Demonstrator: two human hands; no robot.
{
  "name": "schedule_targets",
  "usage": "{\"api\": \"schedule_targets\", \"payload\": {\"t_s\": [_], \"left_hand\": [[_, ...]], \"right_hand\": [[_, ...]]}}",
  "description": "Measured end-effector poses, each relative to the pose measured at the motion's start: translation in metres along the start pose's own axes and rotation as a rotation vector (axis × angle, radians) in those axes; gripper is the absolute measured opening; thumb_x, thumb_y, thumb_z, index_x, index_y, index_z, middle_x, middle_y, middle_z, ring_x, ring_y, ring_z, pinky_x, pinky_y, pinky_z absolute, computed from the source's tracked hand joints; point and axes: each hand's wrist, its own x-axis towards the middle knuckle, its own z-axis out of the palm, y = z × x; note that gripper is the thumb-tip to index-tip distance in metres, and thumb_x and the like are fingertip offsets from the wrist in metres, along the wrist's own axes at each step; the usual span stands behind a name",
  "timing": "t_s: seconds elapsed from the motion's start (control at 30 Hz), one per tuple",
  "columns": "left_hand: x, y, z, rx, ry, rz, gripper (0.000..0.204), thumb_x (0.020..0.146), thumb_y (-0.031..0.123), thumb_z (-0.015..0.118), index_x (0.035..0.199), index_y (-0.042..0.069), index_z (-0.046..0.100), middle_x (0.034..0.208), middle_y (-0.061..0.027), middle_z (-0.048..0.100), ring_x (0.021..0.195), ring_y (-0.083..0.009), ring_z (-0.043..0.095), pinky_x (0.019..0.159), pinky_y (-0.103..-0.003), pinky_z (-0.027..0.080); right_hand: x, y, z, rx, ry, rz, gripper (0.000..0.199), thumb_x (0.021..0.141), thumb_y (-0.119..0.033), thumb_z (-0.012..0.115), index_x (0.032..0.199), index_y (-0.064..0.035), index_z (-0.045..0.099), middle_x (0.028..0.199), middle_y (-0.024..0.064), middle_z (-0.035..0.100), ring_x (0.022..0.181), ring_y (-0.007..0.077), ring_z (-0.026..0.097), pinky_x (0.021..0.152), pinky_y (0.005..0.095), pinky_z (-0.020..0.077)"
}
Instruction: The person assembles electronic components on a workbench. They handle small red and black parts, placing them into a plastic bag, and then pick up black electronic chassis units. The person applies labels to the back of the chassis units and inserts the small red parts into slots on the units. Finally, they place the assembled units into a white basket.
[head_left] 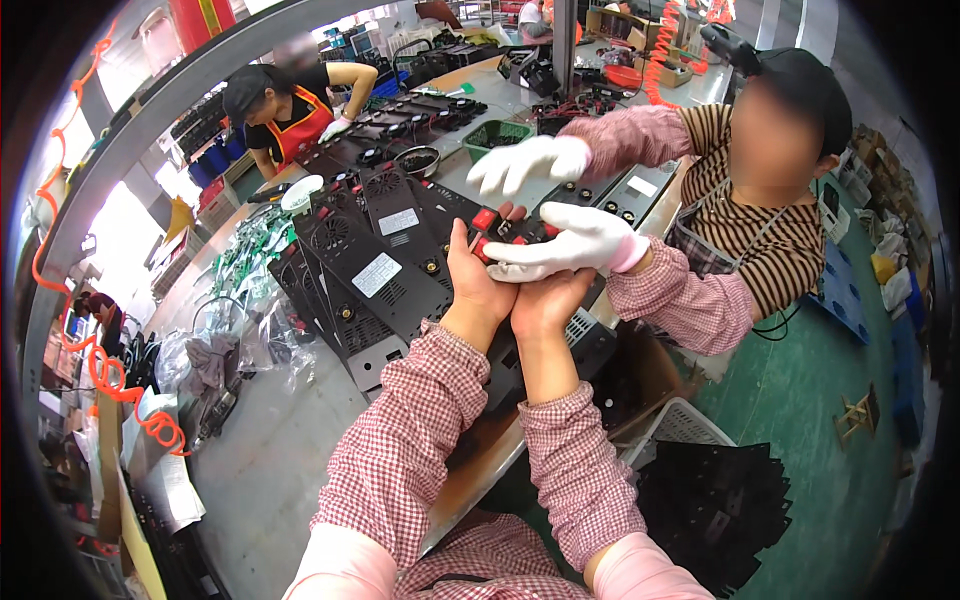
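Cupped side by side, my left hand [478, 285] and my right hand [552, 302] hold several small red-and-black parts [484, 219] that look like switches. A co-worker's white-gloved hand [575, 240] lies over my palms and hides part of them and of my fingers. Above it hovers the co-worker's other gloved hand [530, 165], its fingers stretched out. Beneath and left of my hands lie black metal panels [345, 235] with fan grilles and white labels, overlapping on the table.
Green circuit boards [250, 250] and clear plastic bags [285, 345] lie on the table [285, 440] to the left. A green basket [497, 138] and a metal bowl [416, 160] stand farther back. Black sheets [715, 510] fill a white crate [690, 425] at lower right. Another person works at far left.
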Motion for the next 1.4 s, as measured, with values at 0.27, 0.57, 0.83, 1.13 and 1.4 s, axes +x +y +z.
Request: {"api": "schedule_targets", "payload": {"t_s": [0.27,0.57,0.83,1.13,1.4], "left_hand": [[-0.010,0.005,0.019,0.041,-0.037,0.068,0.045,0.098,0.034,0.041,0.127,0.003,0.059,0.126,-0.0168,0.064,0.117,-0.0341,0.059,0.105,-0.048,0.045],[-0.052,0.015,0.029,0.060,-0.057,0.098,0.038,0.097,0.039,0.054,0.116,0.008,0.064,0.113,-0.0099,0.069,0.106,-0.0258,0.064,0.098,-0.043,0.049],[-0.100,0.047,0.014,0.017,-0.107,0.229,0.038,0.099,0.032,0.053,0.116,0.000,0.062,0.116,-0.0164,0.067,0.110,-0.0296,0.063,0.101,-0.044,0.050],[-0.220,0.118,-0.085,0.016,0.350,0.610,0.021,0.097,0.024,0.058,0.107,0.006,0.063,0.107,-0.0105,0.069,0.100,-0.0260,0.066,0.092,-0.042,0.055],[-0.272,0.183,-0.192,0.071,0.770,0.791,0.018,0.094,0.021,0.060,0.103,0.006,0.059,0.100,-0.0069,0.065,0.089,-0.0233,0.064,0.085,-0.037,0.056]], "right_hand": [[-0.016,-0.008,0.025,-0.072,-0.089,-0.089,0.065,0.102,-0.058,0.036,0.136,-0.0040,0.049,0.131,0.0111,0.057,0.122,0.0248,0.054,0.106,0.0415,0.0419],[-0.055,-0.008,0.041,-0.204,-0.164,-0.256,0.071,0.102,-0.062,0.029,0.145,-0.0060,0.040,0.144,0.0095,0.045,0.135,0.0239,0.040,0.113,0.0419,0.0291],[-0.110,0.010,0.053,-0.311,-0.354,-0.083,0.043,0.106,-0.037,0.043,0.132,-0.0031,0.051,0.118,0.0089,0.056,0.111,0.0177,0.055,0.103,0.0340,0.0439],[-0.225,0.104,0.013,-0.550,-0.379,0.370,0.031,0.096,-0.010,0.060,0.126,-0.0036,0.054,0.112,0.0045,0.055,0.105,0.0115,0.053,0.094,0.0256,0.0449],[-0.287,0.216,-0.039,-0.658,-0.133,0.795,0.029,0.094,-0.016,0.060,0.121,-0.0039,0.058,0.108,0.0067,0.058,0.097,0.0148,0.057,0.086,0.0278,0.0487]]}}
